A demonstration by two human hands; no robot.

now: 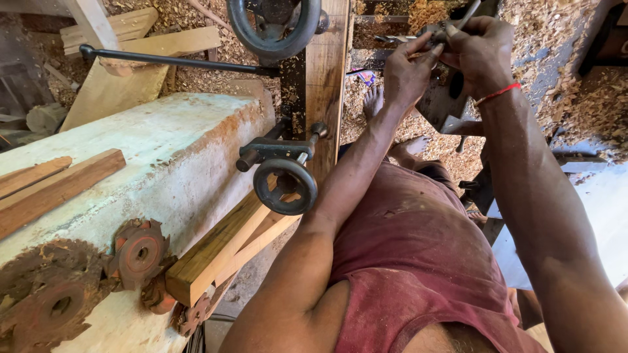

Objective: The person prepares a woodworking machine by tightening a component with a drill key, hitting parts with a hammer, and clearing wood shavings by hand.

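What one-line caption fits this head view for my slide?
Both hands, left hand and right hand, grip a small metal part above a sawdust-strewn floor, beside a handwheel.

2 planks lie on the tabletop at left. The cutter discs sit at its near end. The handwheel stands right of it, above the beam.

Shirt: dusty maroon-red shirt, flecked with sawdust.
Right wrist: thin red thread band.
Arms: bare, no sleeves.
Feet: bare foot, no shoes.
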